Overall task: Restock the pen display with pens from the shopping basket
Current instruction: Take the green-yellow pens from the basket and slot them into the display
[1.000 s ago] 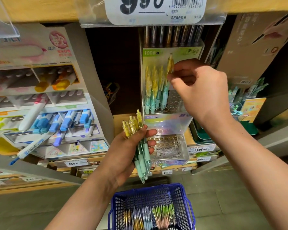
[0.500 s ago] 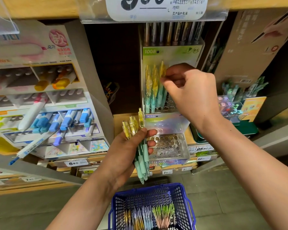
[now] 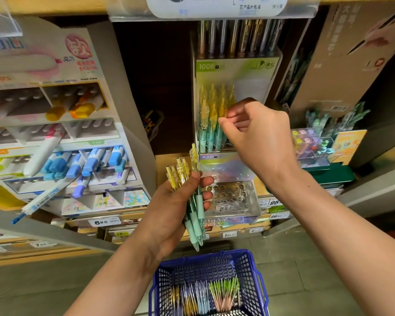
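Several pens point(image 3: 181, 172) in left hand point(image 3: 167, 213); right hand point(image 3: 260, 137) at pen display point(image 3: 251, 87).

left grip point(image 3: 169, 208) bare | right grip point(image 3: 258, 137) bare | forearms point(image 3: 328, 224) bare

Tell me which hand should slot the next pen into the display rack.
Right. The right hand sits at the display rack beside the standing pens; the left hand is occupied gripping the pen bundle lower down.

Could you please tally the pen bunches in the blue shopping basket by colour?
Gold bunch: 1
Purple bunch: 1
Light blue bunch: 1
Green-and-pink bunch: 1
Total: 4, though that part of the picture is blurred.
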`<state>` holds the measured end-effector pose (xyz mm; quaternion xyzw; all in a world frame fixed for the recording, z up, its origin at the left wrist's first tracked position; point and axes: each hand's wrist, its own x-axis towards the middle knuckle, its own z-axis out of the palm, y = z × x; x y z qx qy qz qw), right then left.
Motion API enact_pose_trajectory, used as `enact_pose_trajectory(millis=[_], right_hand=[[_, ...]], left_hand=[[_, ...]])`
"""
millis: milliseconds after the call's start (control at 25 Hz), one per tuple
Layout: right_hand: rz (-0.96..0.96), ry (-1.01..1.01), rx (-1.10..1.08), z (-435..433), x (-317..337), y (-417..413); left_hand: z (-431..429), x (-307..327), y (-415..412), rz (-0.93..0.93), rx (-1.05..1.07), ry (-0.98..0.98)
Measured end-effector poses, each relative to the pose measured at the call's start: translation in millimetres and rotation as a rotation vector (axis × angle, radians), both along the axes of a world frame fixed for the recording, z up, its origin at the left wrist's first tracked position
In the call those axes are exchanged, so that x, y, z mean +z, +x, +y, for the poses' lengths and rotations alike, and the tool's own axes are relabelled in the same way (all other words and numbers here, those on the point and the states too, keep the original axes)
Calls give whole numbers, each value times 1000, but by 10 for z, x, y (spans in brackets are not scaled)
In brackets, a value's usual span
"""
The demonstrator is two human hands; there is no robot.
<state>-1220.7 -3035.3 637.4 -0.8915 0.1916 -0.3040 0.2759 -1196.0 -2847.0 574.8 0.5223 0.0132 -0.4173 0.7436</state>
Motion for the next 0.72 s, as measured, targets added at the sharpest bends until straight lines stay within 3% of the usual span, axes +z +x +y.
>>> enact_pose_trajectory(millis=[280, 480, 720], right_hand=[[160, 54, -38, 27, -27, -92], [482, 503, 259, 261, -34, -342], [333, 706, 148, 213, -33, -331]], left_hand=[[-6, 26, -52, -26, -24, -19], [-23, 41, -81, -62, -64, -21], [-40, 25, -110, -86, -95, -25]])
